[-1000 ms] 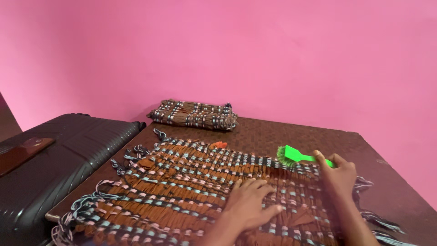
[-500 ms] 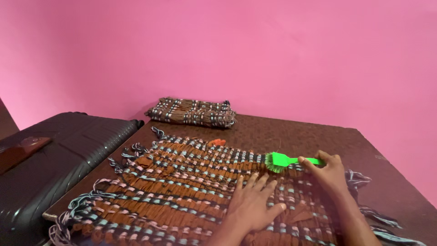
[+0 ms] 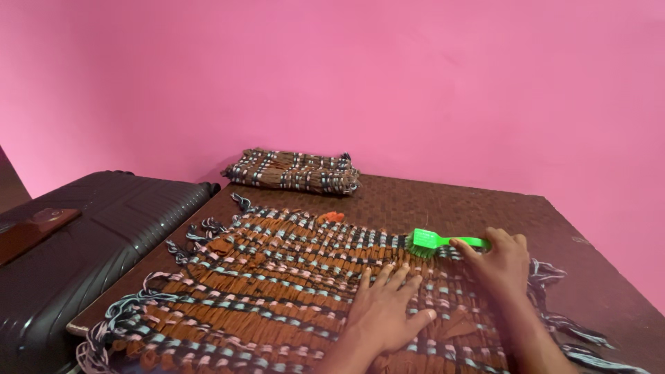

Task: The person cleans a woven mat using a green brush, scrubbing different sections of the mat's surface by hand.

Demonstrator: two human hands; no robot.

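Now green brush (image 3: pixel 435 242) in right hand (image 3: pixel 500 263).

No packages, labels, signs or screens show anywhere in this view.
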